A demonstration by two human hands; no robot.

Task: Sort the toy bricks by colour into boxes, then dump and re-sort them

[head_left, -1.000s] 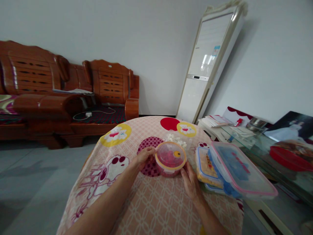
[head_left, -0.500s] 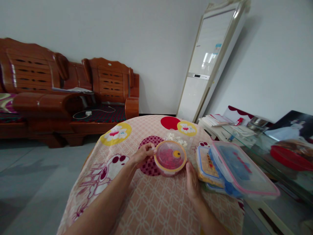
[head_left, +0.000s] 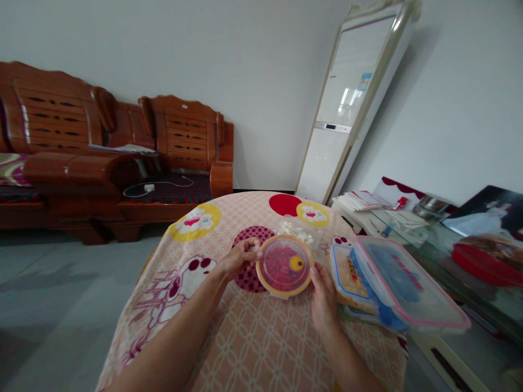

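A round food container (head_left: 281, 267) with a clear lid, a yellow-orange rim and a round yellow vent knob is between my hands over the table. Red contents show through the lid. My left hand (head_left: 241, 258) pinches its left edge between thumb and fingers. On the right edge, my right hand (head_left: 323, 291) grips the rim with the thumb in front and the other fingers partly hidden. The lid faces me, somewhat tilted. Just behind the container lies a clear plastic bag (head_left: 300, 233) of small white pieces.
Right of my right hand, a blue-rimmed container (head_left: 350, 272) sits in a stack, beside a large pink-rimmed container (head_left: 412, 286) leaning toward the table's right edge. A patterned cloth (head_left: 249, 343) covers the round table. Beyond stand a glass-topped cabinet (head_left: 433, 245) and wooden seats (head_left: 188, 136).
The round container has tipped so its lid faces me more. My right hand has risen slightly and closed on the right rim; my left hand keeps its hold.
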